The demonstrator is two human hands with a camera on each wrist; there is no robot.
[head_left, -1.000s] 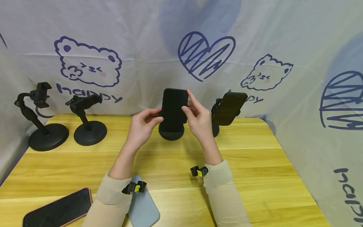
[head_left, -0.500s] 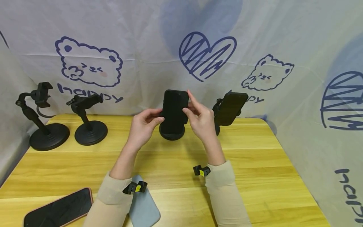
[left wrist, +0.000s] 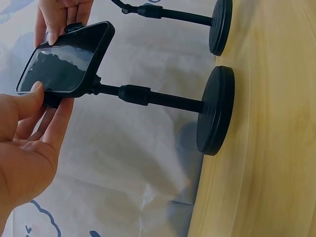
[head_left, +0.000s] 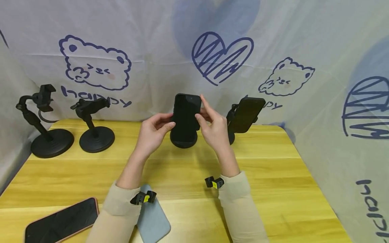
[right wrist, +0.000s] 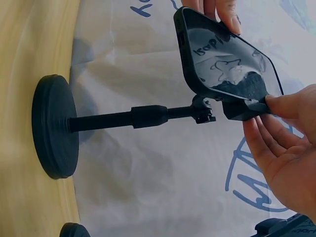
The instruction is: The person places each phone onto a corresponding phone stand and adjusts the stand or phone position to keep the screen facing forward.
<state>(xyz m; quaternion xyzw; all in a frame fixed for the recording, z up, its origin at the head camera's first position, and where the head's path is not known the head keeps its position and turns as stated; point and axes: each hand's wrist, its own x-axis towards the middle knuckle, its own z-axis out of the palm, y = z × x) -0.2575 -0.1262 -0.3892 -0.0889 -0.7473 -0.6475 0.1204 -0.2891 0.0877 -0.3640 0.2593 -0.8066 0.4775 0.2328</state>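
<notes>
table (head_left: 273, 189), held phone (head_left: 186, 116) roughly upright lengthwise

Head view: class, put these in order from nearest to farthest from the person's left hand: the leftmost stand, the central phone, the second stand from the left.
1. Central phone: just right of the left hand, touching it.
2. Second stand from the left: off to the hand's left.
3. Leftmost stand: farther left, past the second stand.

glossy black rectangular phone (head_left: 186, 114), plain black round-footed stand (left wrist: 133, 95), yellow wood-grain surface (head_left: 282, 189), off-white cloth backdrop (head_left: 161, 40) with navy scribbled bears (head_left: 98, 71) and hearts (head_left: 223, 55), beige fabric sleeves (head_left: 241, 207) too lol
</notes>
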